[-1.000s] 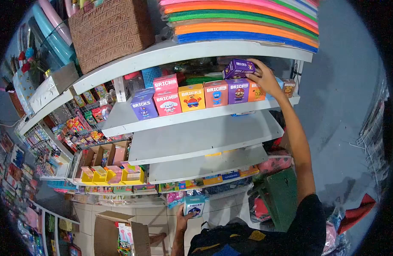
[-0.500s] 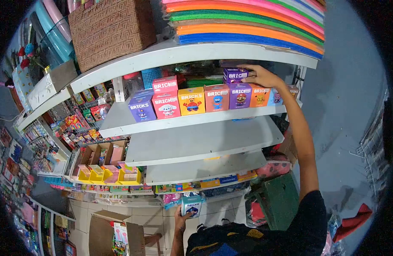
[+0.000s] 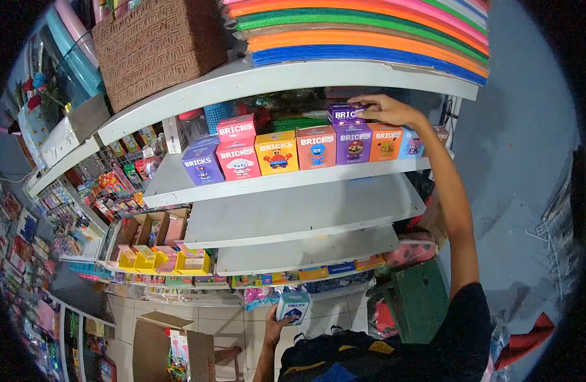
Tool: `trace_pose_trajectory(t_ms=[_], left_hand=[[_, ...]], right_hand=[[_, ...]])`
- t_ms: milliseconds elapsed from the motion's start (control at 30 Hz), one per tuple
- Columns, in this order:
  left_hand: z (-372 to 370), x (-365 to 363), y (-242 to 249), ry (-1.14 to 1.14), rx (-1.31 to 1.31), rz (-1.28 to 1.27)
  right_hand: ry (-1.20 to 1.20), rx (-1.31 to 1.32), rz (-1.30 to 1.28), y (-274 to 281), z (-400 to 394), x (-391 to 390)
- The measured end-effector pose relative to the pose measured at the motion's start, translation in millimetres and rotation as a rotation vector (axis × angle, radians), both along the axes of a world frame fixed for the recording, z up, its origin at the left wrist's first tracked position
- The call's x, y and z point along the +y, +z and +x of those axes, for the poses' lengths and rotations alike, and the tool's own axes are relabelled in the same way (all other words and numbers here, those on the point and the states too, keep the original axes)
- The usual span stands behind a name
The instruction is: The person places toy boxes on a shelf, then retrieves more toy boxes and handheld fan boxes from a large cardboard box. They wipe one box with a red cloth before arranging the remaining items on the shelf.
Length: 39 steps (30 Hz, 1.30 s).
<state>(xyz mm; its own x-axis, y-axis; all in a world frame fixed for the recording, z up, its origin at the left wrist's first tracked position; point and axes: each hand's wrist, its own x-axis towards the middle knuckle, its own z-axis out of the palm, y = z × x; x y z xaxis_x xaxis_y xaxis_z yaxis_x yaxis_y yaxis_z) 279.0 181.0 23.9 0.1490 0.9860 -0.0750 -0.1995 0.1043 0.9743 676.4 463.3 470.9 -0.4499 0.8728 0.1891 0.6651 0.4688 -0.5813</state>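
My right hand (image 3: 385, 111) reaches onto the upper shelf with its fingers on a dark purple BRICKS box (image 3: 345, 114), which sits on top of the front row, behind and above the purple box with a red-capped figure (image 3: 353, 145). My left hand (image 3: 275, 326) is low, near my body, wrapped round a teal BRICKS box (image 3: 293, 308). Along the shelf edge stand an orange box (image 3: 386, 143), a salmon box (image 3: 316, 148), a yellow box (image 3: 276, 153), a pink box (image 3: 238, 160) with another pink box (image 3: 236, 128) on it, and a violet box (image 3: 202, 163).
Stacked coloured sheets (image 3: 363, 38) and a woven basket (image 3: 159, 51) rest on the top shelf (image 3: 293, 77). Below are grey shelves (image 3: 305, 213) and yellow bins (image 3: 192, 262). An open carton (image 3: 159, 347) and a green box (image 3: 415, 299) stand low down.
The dark purple box and my right hand have shifted slightly left relative to the front row. My left hand has moved slightly right with the teal box. The camera view has shifted a little.
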Motion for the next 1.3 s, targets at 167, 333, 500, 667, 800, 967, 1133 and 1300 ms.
trace_pose_trajectory(t_ms=[167,333,500,667,800,967,1133,1300], left_hand=[[12.7,0.8,1.2,0.03,-0.004,-0.014],[22.8,6.6,7.6,0.033,0.021,-0.084],[43.5,25.5,28.5,0.057,-0.064,0.027],[79.9,50.6,75.5,0.051,-0.013,0.235],[110.5,70.6,118.2,-0.108,-0.158,0.379],[145.8,87.7,144.3,-0.191,-0.13,0.542],[163.3,91.7,173.0,-0.068,-0.081,0.679],[149.4,99.9,167.0,-0.042,-0.015,0.685]], right_hand=[[0.045,-0.043,0.085,-9.5,13.3,16.5],[-0.062,-0.014,0.329,-4.3,-2.6,-30.2],[-0.067,-0.064,0.789,-36.4,-34.3,-109.5],[0.263,-0.24,0.436,-106.5,-68.6,-186.5],[0.401,-0.167,0.083,-128.9,-63.7,-207.0],[0.245,-0.065,-0.009,-115.4,-35.1,-218.8],[0.044,0.116,0.099,-76.2,18.1,-224.5],[-0.277,0.504,0.524,-38.7,70.3,-220.4]])
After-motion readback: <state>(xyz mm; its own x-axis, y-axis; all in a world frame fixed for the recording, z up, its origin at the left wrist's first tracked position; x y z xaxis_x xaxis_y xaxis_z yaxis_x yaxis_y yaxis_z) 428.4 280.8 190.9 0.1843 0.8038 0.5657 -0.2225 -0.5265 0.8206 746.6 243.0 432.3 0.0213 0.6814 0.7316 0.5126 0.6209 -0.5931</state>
